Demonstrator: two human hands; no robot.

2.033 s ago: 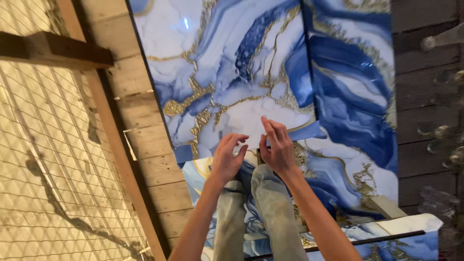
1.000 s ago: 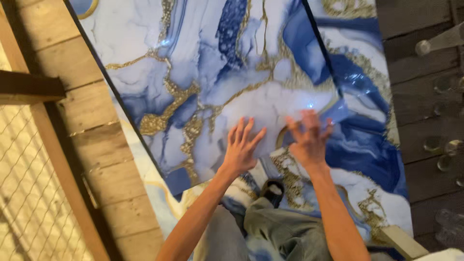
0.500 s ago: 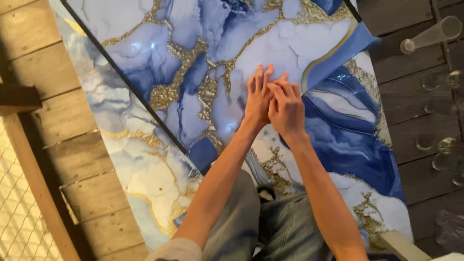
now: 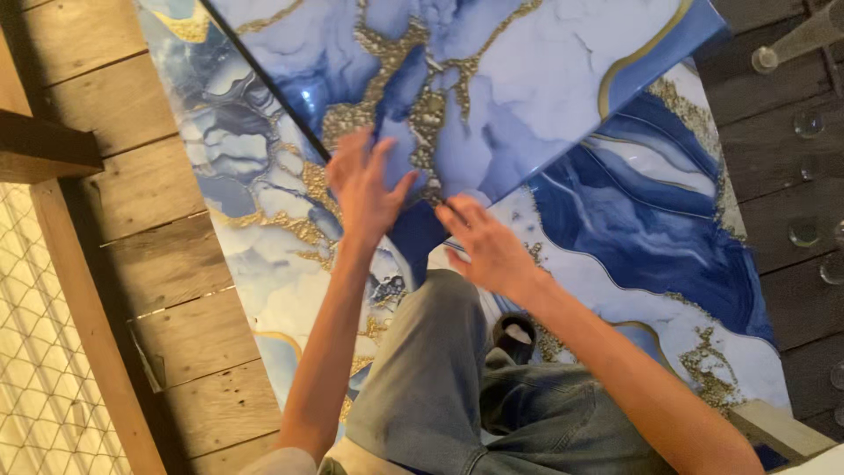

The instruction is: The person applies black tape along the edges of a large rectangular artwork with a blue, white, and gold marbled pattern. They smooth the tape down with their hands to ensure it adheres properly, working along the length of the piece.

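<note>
Two marbled blue panels [image 4: 545, 79] — plank floor [image 4: 167, 237] beneath

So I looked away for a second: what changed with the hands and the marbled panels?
The left hand and right hand, pressed together half a second ago, have spread apart, palms flat near the top panel's lower corner. That panel now lies further up the view, baring more of the lower panels. Nothing is gripped.

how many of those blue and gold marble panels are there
2. The top panel lies at an angle across the upper middle, under the left hand and right hand. The lower panel lies beneath it, showing at left and right. More may be hidden underneath.
</note>
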